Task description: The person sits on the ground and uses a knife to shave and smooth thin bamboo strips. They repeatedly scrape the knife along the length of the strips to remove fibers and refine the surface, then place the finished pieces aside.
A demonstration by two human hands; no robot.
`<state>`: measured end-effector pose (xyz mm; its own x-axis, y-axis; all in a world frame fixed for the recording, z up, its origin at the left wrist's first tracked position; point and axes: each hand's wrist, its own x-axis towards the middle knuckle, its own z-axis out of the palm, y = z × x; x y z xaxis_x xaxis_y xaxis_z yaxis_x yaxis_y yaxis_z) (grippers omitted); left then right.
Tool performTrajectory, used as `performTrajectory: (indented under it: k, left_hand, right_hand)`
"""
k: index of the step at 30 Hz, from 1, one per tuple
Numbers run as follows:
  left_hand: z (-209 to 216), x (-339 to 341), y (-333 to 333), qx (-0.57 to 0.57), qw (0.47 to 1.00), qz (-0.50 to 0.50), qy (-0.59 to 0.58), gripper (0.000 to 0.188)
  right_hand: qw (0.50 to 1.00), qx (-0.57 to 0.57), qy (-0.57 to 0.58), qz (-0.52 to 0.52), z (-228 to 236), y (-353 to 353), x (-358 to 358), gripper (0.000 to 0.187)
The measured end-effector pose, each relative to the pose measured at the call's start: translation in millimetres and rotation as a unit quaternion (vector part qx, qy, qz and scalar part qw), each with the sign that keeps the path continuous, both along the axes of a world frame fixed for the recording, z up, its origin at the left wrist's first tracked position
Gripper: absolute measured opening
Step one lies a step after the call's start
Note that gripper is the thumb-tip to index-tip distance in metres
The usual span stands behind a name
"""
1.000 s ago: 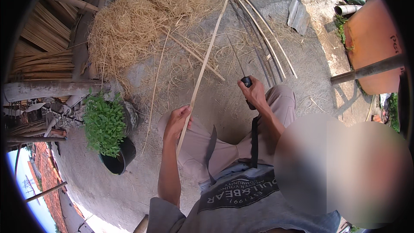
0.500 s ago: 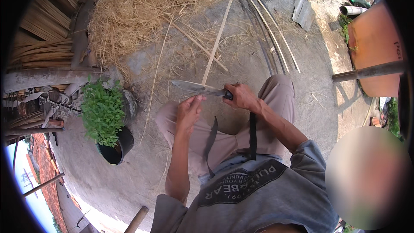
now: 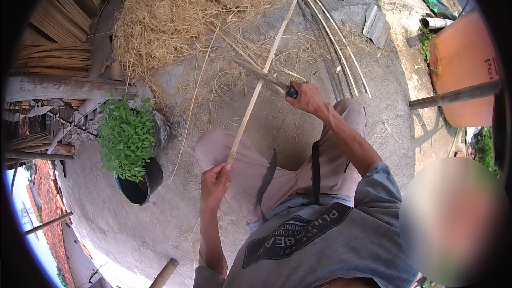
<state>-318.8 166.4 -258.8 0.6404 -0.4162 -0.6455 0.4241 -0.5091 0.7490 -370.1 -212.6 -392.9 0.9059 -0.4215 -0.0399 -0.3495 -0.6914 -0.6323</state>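
My left hand (image 3: 216, 180) pinches the near end of a long, pale bamboo strip (image 3: 248, 113) above my left knee. From there the strip slants away, up and to the right, past the top of the picture. In my right hand (image 3: 308, 98) is the black handle of a knife (image 3: 263, 74), held over the ground beyond my right knee. Its long blade points to the left and crosses the strip; whether the edge is cutting into it I cannot tell. The fingers of both hands are closed.
A heap of pale shavings (image 3: 170, 18) lies at the far left. Several long strips (image 3: 336, 42) rest on the concrete at the far right. A black pot (image 3: 143, 181) with a leafy green plant (image 3: 125, 138) stands left of my knee. At the right is a large orange container (image 3: 464, 64).
My left hand has drawn back toward my body with the end of the strip, away from the knife. My right hand and the knife have shifted slightly farther out, and the blade is tilted more.
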Motion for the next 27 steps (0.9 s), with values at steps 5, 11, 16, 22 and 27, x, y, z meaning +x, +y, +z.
performTrajectory:
  k: [5,11,16,22,27]
  left_hand:
    - [33,-11,68,0.030,0.996,0.003,0.084,0.028]
    - [0,-34,82,0.100,0.991,-0.044,-0.080,0.021]
    - [-26,-34,5,0.182,0.893,-0.065,-0.405,0.018]
    - [-5,-54,17,0.218,0.890,-0.096,-0.388,0.017]
    - [-5,-64,21,0.189,0.890,-0.105,-0.402,0.015]
  right_hand:
    - [0.991,-0.031,0.047,-0.123,-15,-76,4,0.034]
    - [0.980,0.104,0.071,-0.151,2,-31,15,0.033]
    - [0.976,0.083,0.036,0.198,38,127,-51,0.026]
    - [0.995,-0.005,0.093,0.019,-7,28,-19,0.024]
    - [0.994,-0.067,0.069,-0.050,-31,-9,-6,0.024]
